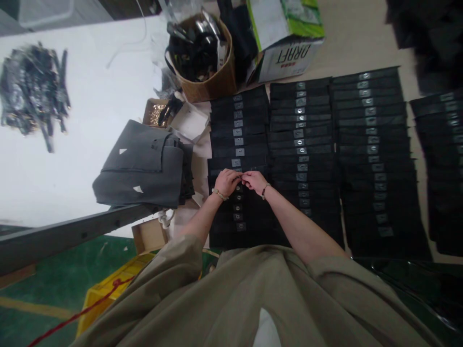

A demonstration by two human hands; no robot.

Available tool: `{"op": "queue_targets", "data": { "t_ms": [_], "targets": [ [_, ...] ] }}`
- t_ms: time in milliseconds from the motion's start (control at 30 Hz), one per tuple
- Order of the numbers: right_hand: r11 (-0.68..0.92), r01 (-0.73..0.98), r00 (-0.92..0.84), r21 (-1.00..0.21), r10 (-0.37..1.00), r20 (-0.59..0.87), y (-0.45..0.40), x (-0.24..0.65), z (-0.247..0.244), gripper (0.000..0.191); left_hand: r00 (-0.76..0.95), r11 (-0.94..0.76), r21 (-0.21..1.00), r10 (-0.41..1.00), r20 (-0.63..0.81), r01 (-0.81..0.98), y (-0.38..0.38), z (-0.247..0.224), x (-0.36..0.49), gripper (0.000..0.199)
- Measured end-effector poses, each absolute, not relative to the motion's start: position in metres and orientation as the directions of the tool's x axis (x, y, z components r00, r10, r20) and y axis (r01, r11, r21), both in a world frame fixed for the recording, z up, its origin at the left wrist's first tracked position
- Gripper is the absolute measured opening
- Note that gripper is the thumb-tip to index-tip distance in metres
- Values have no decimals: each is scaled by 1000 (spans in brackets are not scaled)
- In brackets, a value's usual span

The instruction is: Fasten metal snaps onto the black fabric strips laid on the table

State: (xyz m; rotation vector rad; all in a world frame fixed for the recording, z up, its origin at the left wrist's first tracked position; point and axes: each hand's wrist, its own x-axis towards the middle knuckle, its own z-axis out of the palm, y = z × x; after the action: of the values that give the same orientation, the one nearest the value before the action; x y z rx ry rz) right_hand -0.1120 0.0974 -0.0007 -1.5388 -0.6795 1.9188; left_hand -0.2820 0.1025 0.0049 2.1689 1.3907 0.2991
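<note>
Head view: left hand (227, 182) and right hand (255, 181) equally near, fingers together over black panels (253, 163), exposed strips lengthwise left-right; anything pinched too small to tell.

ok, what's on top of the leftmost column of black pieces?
Small grey labels down the black pieces; left hand and right hand meet over them. Whatever lies beneath the hands is covered; anything pinched is too small to tell.
</note>
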Motion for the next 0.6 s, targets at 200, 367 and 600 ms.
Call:
{"op": "queue_targets", "data": {
  "t_ms": [200, 367, 600],
  "targets": [
    [-673, -209, -99, -710, 737, -669, 114, -107, -7, 20, 223, -131, 522, 968, -117, 843, 112, -4, -277, 26],
    [-630, -319, -70, -709, 761, -645, 111, -99, -12, 29, 104, -18, 518, 985, -137, 855, 112, -9, -271, 21],
    [-604, -341, -74, -721, 782, -619, 107, -98, -16, 34, 115, -8, 537, 979, -166, 844, 115, -5, -270, 20]
  ]
}}
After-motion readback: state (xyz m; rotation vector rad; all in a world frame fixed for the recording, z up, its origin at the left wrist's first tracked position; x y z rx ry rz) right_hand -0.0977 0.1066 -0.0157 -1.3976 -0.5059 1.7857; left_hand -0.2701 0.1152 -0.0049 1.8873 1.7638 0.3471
